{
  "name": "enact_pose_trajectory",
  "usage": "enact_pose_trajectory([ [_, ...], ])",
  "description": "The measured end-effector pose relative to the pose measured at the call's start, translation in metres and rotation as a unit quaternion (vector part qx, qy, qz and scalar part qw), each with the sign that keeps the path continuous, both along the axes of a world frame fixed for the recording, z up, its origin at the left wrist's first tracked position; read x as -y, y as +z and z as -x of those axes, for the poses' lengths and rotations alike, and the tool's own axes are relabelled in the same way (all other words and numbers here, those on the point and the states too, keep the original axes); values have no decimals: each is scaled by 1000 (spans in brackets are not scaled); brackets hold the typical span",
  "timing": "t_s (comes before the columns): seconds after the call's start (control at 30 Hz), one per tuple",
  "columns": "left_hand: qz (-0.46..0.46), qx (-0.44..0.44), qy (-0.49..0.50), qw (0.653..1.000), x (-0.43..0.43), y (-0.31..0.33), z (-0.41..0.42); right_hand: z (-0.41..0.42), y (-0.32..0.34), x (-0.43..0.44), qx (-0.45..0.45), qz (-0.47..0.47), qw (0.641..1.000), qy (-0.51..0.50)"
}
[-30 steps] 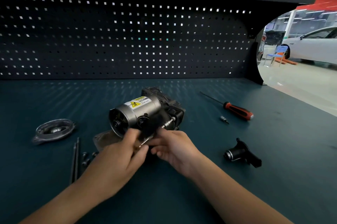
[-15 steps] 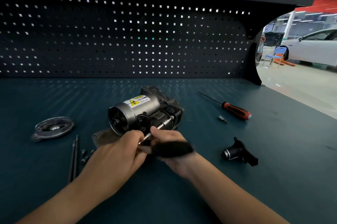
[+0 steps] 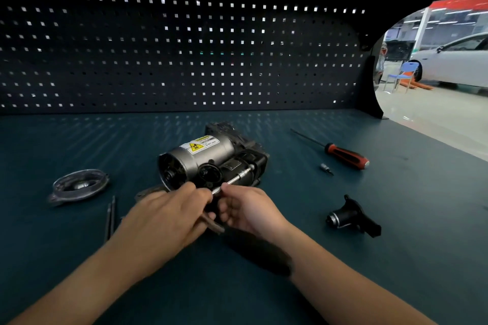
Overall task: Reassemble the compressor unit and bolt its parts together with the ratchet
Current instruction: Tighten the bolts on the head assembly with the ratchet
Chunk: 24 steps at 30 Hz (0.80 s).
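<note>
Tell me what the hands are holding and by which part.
The ratchet: the left hand pinches the near end of its shaft, the right hand curls round its handle.

An automotive workshop: a dark workbench (image 3: pixel 79 258) backed by a perforated pegboard panel (image 3: pixel 184 55), a red-handled screwdriver (image 3: pixel 346 156) lying on it, and beyond its right end a glossy floor (image 3: pixel 435 118) with a parked white car (image 3: pixel 454 63).

Our teal bench (image 3: pixel 409 245) carries the compressor unit (image 3: pixel 211 161) at centre, a round cover (image 3: pixel 79 186) and long bolts (image 3: pixel 111 216) left, a screwdriver (image 3: pixel 346 155), small bit (image 3: pixel 326 168) and black fitting (image 3: pixel 351 217) right.
</note>
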<state>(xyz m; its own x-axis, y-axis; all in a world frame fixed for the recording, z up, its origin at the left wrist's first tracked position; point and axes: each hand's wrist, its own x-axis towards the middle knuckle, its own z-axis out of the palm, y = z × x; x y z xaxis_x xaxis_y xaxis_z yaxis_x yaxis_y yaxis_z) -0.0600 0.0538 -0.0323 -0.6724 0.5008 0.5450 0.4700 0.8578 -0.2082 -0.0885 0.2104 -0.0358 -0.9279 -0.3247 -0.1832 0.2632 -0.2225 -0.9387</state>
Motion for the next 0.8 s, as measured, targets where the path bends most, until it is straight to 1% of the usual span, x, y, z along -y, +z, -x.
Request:
enact_pose_trajectory([
  [0.03, 19, -18, -5, 1000, -1, -1, -2, -1, 0, 0, -4, -14, 1000, -1],
  [0.07, -17, 19, -6, 1000, -3, 0, -5, -1, 0, 1, -11, -27, 1000, -2],
  [0.1, -104, 73, -10, 992, -5, 0, -6, -1, 0, 1, -16, -35, 999, -3],
  [0.13, -217, 127, -13, 968, -9, 0, -8, -1, 0, 1, -18, -39, 999, -2],
  [0.17, -335, 180, -29, 924, -13, -4, -9, 0, 0, 0, -16, -39, 999, -1],
  [0.2, -451, 233, -45, 861, -18, -6, -8, 0, 1, -1, -13, -36, 999, 4],
  [0.23, -537, 270, -47, 798, -20, -6, -5, 1, 1, -1, -10, -32, 999, 10],
  [0.27, -592, 294, -38, 749, -22, -7, -2, 3, 1, -1, -8, -28, 999, 15],
  [0.3, -620, 300, -34, 724, -23, -8, -2, 4, 1, -2, -6, -24, 1000, 17],
  [0.33, -631, 301, -35, 714, -23, -9, -2, 4, 0, -2, -5, -19, 1000, 15],
  [0.37, -620, 294, -45, 726, -21, -8, -2, 4, 0, -1, -5, -14, 1000, 10],
  [0.4, -585, 280, -56, 759, -20, -8, -2, 4, -1, -1, -5, -9, 1000, 2],
  [0.43, -508, 245, -66, 823, -19, -7, -4, 4, -1, 0, -4, -2, 1000, -7],
  [0.47, -378, 184, -57, 905, -17, -4, -5, 4, -1, 0, -2, 3, 1000, -16],
  [0.5, -220, 97, -27, 970, -14, 0, -5, 5, -2, 0, 1, 8, 1000, -24],
  [0.53, -86, 19, -10, 996, -11, 2, -4, 6, -3, 1, 4, 9, 1000, -30],
  [0.57, 0, -28, -18, 999, -9, 1, -2, 5, -3, 1, 4, 4, 1000, -31],
  [0.6, 28, -50, -32, 998, -8, -1, -2, 5, -3, 1, 2, -5, 1000, -28],
  [0.63, 3, -29, -36, 999, -9, -2, -4, 5, -3, 1, -4, -14, 1000, -23],
  [0.67, -70, 17, -35, 997, -10, -2, -6, 5, -3, 2, -9, -19, 1000, -19],
  [0.7, -183, 86, -36, 979, -11, -1, -8, 5, -3, 1, -8, -23, 1000, -16],
  [0.73, -308, 138, -38, 941, -15, -3, -9, 4, -3, 1, -4, -26, 1000, -12],
  [0.77, -437, 208, -66, 873, -19, -8, -7, 4, -3, 1, 0, -29, 1000, -6],
  [0.8, -539, 266, -75, 795, -22, -10, -4, 4, -2, 1, 0, -29, 1000, 0],
])
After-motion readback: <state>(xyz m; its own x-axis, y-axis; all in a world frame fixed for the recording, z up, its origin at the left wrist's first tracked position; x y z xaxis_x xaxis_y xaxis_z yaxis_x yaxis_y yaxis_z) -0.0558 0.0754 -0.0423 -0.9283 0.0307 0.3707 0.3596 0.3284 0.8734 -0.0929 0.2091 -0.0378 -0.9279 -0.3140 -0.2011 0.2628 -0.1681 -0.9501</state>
